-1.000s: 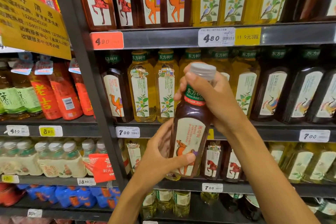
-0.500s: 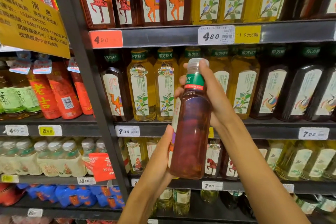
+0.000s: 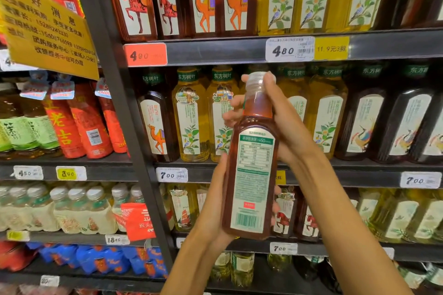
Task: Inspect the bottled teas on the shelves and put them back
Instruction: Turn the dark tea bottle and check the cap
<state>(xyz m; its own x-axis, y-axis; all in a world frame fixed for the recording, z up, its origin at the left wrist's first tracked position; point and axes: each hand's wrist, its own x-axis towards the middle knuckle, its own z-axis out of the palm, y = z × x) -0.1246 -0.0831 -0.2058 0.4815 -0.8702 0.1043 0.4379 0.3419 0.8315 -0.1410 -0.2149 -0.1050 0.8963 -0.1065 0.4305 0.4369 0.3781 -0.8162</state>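
A dark reddish-brown tea bottle [image 3: 251,175] with a clear cap stands upright in front of the middle shelf. Its back label with the nutrition table and barcode faces me. My right hand [image 3: 285,122] grips the neck and shoulder, thumb and fingers up by the cap. My left hand [image 3: 215,203] cups the lower body and base from the left, its fingers wrapped behind the bottle. More tea bottles [image 3: 189,115] fill the shelf behind, yellow ones in the middle, dark ones at both sides.
Grey shelves [image 3: 383,45] carry price tags [image 3: 290,49]. A dark upright post [image 3: 124,127] divides off the left bay with red and green drinks [image 3: 79,120]. A yellow notice sign [image 3: 48,31] hangs at top left. Lower shelves hold more bottles.
The bottle has been turned in my hands: the camel front label faced me, then a bare side, now the back label. My left hand slid lower to the base.
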